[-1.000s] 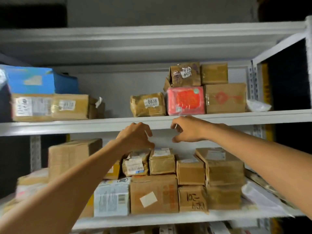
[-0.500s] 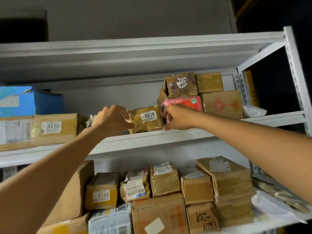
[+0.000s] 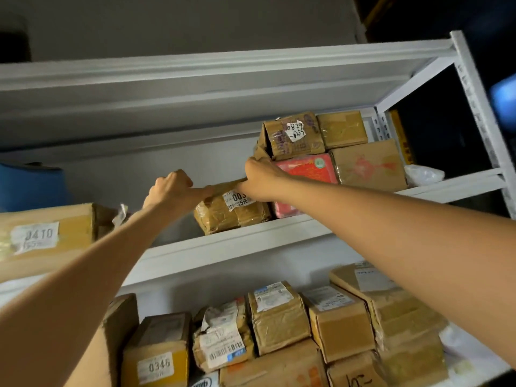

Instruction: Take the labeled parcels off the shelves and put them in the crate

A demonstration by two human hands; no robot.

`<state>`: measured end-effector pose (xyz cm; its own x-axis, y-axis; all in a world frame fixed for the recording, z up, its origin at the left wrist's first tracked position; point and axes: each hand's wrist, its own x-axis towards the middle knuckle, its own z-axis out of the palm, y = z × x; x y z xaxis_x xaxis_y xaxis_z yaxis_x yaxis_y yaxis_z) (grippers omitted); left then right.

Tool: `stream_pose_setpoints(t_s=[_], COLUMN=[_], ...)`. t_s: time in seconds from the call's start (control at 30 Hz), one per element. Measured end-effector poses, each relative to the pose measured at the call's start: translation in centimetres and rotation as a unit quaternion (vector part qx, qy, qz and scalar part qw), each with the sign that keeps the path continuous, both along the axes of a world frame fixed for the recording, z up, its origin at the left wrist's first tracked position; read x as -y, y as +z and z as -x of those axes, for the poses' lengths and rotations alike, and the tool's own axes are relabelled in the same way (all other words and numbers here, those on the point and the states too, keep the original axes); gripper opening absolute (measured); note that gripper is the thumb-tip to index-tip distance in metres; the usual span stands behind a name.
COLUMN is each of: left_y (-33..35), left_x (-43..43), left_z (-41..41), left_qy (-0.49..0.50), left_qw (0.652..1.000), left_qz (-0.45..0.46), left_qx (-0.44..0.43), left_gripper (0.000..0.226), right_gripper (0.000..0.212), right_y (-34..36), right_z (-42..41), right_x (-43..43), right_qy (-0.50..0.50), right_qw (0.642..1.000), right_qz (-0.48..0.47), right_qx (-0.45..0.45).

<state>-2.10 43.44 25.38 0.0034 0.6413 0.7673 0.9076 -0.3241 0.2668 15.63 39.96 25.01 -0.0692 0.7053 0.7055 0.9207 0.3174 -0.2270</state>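
Observation:
A small tape-wrapped brown parcel (image 3: pixel 223 216) with a white label reading 0038 lies on the upper shelf (image 3: pixel 251 241), tilted toward its front edge. My left hand (image 3: pixel 173 191) grips its top left corner, fingers curled over it. My right hand (image 3: pixel 259 180) grips its top right edge and covers part of the label. The crate is out of view.
A red parcel (image 3: pixel 310 169) and several brown boxes (image 3: pixel 368 166) are stacked right of the held parcel. A box labelled 0410 (image 3: pixel 47 236) sits at the left. The lower shelf holds several labelled parcels, including 0346 (image 3: pixel 159 358). A white upright post (image 3: pixel 480 107) stands at the right.
Both hands rose from below the upper shelf's edge to the 0038 parcel and took hold of its top corners. The parcel has tilted forward, and the view has moved closer and upward.

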Motion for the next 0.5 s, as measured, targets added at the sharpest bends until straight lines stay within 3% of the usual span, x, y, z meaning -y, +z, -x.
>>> stream_pose_setpoints(t_s=[0.13,0.23,0.3,0.43,0.5], left_y=[0.8,0.5,-0.5,-1.8,-2.1], left_x=[-1.1,-1.8,-2.3,-2.6,-2.0], left_z=[-1.0,-1.7,-1.8,-1.7,-1.7], left_qy=[-0.015,-0.029,-0.021,-0.107,-0.117], left_qw=[0.989,0.977,0.973,0.939,0.933], left_qz=[0.120,0.144,0.151,0.158,0.154], left_qx=[0.080,0.154,0.173,0.287,0.303], left_gripper=[0.070,0.076,0.069,0.044,0.037], right_gripper=[0.024,0.041,0.051,0.054,0.056], right_y=[1.4,1.6,1.1,-0.3,-0.9], right_z=[0.6,0.8,0.9,1.0,1.0], right_x=[-2.2,-3.2,-3.5,-2.8,-2.2], right_qy=[-0.009,-0.017,-0.015,-0.016,-0.012], right_qw=[1.000,0.999,0.999,1.000,0.999], right_qz=[0.015,0.035,0.029,-0.011,-0.033], right_qx=[0.018,0.036,0.035,-0.001,-0.028])
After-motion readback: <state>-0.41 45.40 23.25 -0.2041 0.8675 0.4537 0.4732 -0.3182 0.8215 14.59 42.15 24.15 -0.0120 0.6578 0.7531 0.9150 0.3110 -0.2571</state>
